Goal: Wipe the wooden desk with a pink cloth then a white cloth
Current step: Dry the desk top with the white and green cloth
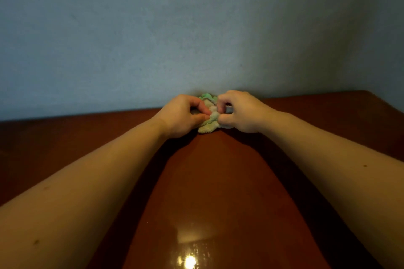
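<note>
A small bundle of fluffy cloths [208, 124] lies at the far edge of the glossy wooden desk [207, 192], against the wall. The folds look pale yellow-white at the front, pinkish in the middle and green at the back. My left hand [182, 116] pinches the bundle from the left with thumb and curled fingers. My right hand [240, 112] pinches it from the right. Both forearms stretch forward over the desk. Which fold is the pink cloth and which the white one is hard to tell in the dim light.
A plain blue-grey wall [196, 28] rises directly behind the desk. The desk's right far corner [371, 94] shows at the right. A lamp glare [190, 261] reflects on the near desk surface.
</note>
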### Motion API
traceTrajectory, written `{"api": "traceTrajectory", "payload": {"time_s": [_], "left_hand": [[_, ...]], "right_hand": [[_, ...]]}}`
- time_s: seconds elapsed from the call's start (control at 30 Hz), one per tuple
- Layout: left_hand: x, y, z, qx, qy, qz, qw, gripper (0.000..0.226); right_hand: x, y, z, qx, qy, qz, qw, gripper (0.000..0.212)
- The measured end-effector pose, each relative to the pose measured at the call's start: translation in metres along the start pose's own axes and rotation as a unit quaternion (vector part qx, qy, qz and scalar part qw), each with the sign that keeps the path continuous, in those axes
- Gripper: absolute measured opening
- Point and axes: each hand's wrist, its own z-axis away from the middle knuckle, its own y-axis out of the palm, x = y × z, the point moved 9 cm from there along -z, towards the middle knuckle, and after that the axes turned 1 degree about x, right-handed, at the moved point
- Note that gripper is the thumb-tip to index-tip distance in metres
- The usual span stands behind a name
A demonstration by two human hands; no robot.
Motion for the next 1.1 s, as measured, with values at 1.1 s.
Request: {"api": "traceTrajectory", "payload": {"time_s": [1.1], "left_hand": [[-0.019, 0.017, 0.015, 0.013, 0.037, 0.020, 0.999, 0.006]], "right_hand": [[-0.020, -0.007, 0.057, 0.008, -0.008, 0.026, 1.000, 0.008]]}}
